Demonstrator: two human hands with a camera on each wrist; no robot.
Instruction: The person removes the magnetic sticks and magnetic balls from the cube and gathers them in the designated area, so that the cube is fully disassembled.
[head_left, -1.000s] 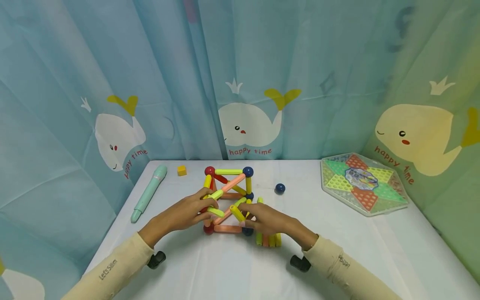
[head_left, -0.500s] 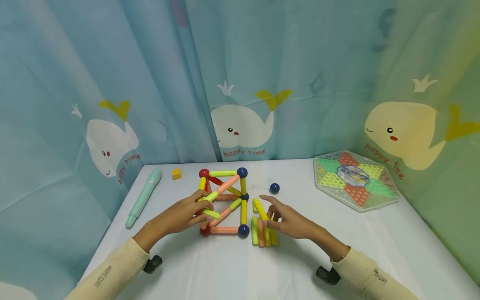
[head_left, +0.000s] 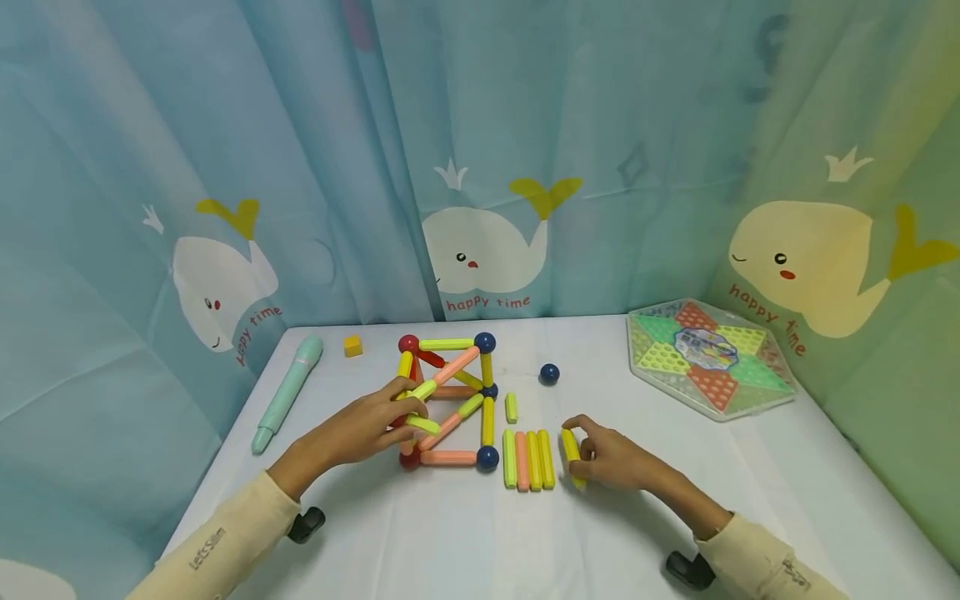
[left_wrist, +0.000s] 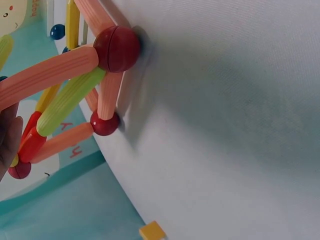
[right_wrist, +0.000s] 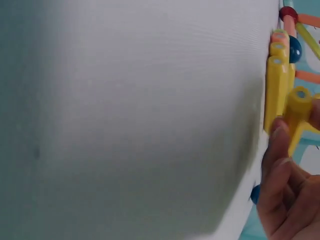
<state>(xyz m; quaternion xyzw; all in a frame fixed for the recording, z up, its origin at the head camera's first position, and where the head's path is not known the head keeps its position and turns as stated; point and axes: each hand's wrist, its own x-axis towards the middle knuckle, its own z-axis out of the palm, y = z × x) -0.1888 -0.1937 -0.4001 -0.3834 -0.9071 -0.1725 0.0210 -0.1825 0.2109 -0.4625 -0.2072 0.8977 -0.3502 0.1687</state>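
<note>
A magnetic stick-and-ball frame (head_left: 447,458) of orange, yellow, green and red sticks with red and blue balls stands at the table's middle. My left hand (head_left: 375,423) grips its left side, fingers partly hidden among the sticks; the left wrist view catches only fingertips (left_wrist: 9,137) at the edge. To the right of the frame, my right hand (head_left: 618,458) pinches a yellow magnetic stick (head_left: 572,457) between thumb and fingers. Just left of that stick lies a row of several sticks (head_left: 534,460), yellow, orange and green. A short green stick (head_left: 512,407) lies behind the row.
Behind the sticks lies a loose blue ball (head_left: 550,374). A hexagonal board game (head_left: 708,358) occupies the back right. At the left are a mint-green tube (head_left: 288,396) and a small yellow block (head_left: 352,346). A whale-print curtain (head_left: 480,167) hangs behind the table.
My right hand has moved right, from the frame past the row of sticks, carrying the yellow stick and lowering it toward the table. The left hand keeps its grip on the frame.
</note>
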